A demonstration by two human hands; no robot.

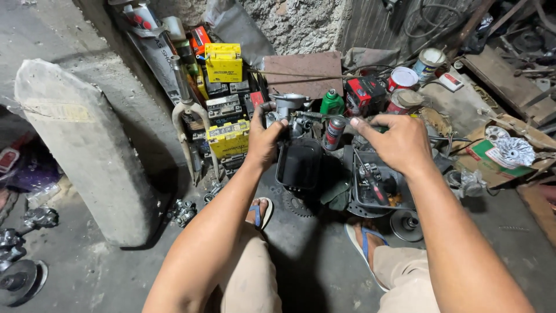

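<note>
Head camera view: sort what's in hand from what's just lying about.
In hand:
- left hand and right hand gripping the metal carburetor
- black tray beneath

Lying about:
- yellow batteries
- green bottle
- paint tins
- concrete block

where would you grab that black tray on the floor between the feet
Take the black tray by its near rim, coming from above on the person's side. It lies flat and open-topped, and that edge is bare. The far rim sits under the left hand and the metal part it holds, so that side is crowded.
</note>
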